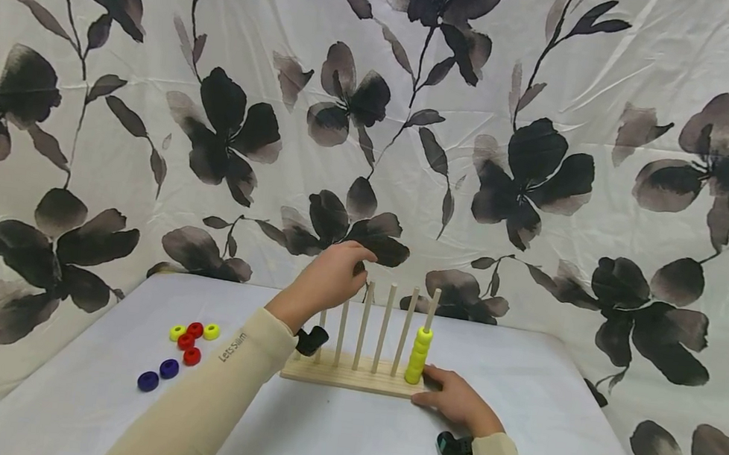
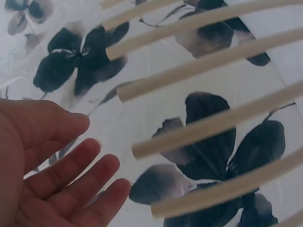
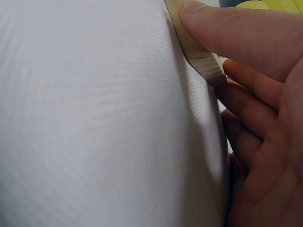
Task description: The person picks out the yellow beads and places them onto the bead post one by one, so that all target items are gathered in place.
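A wooden peg rack point(image 1: 347, 380) with several upright pegs stands on the table. Yellow beads point(image 1: 418, 355) are stacked on its rightmost peg. My left hand point(image 1: 326, 279) hovers by the tops of the left pegs. In the left wrist view, that hand's fingers point(image 2: 90, 175) are loosely bent, apart from the peg ends point(image 2: 137, 150), with nothing seen between them. My right hand point(image 1: 458, 401) holds the rack's right end, thumb in front and fingers behind. The right wrist view has the corner of the wooden base point(image 3: 207, 68) between thumb and fingers.
Loose beads lie on the table left of the rack: red beads point(image 1: 191, 356), yellow beads point(image 1: 212, 331) and dark blue beads point(image 1: 147, 381). A floral cloth point(image 1: 371, 168) hangs behind the white table point(image 1: 339, 450). Each wrist carries a small black camera point(image 1: 454, 446).
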The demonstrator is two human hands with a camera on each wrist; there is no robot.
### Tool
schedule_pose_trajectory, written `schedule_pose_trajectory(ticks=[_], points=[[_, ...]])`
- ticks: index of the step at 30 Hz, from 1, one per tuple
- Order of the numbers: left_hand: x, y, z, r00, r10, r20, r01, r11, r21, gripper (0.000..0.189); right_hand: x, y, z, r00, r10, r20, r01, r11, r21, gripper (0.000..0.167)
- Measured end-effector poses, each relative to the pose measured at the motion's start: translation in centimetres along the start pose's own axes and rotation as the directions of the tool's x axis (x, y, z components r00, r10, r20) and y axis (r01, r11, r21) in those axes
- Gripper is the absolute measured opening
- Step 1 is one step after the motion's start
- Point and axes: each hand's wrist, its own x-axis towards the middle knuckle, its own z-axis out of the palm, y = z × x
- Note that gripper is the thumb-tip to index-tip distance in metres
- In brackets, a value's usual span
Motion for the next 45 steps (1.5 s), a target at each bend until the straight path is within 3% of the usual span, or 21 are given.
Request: schedule_pose_trajectory(ticks=[9, 15, 23, 34, 45], points=[[-2.0, -2.1, -0.9, 0.996, -0.071, -0.060, 0.070, 0.997, -0.012, 0.026, 0.0, 0.0, 0.1, 1.000, 0.024, 0.012, -0.025, 1.000, 0.009, 0.074], [-3.1, -3.6, -1.6, 0.986, -0.141, -0.087, 0.139, 0.990, -0.036, 0.029, 0.0, 0.0, 0.0, 0.999, 0.034, 0.013, -0.034, 0.999, 0.001, 0.075], [-4.5, -5.9, -2.1, 0.973, -0.190, -0.128, 0.188, 0.982, -0.030, 0.031, 0.2, 0.0, -0.2, 0.999, 0.036, 0.012, -0.036, 0.999, -0.008, 0.075], [-6.6, -8.7, -2.3, 0.964, -0.237, -0.123, 0.235, 0.972, -0.032, 0.031, 0.0, -0.3, -0.2, 0.999, 0.040, 0.013, -0.040, 0.999, 0.004, 0.076], [-8.1, -11.2, -1.8, 0.949, -0.310, -0.055, 0.311, 0.951, 0.007, 0.033, -0.1, -0.4, -0.1, 0.999, 0.034, 0.019, -0.034, 0.999, 0.002, 0.075]])
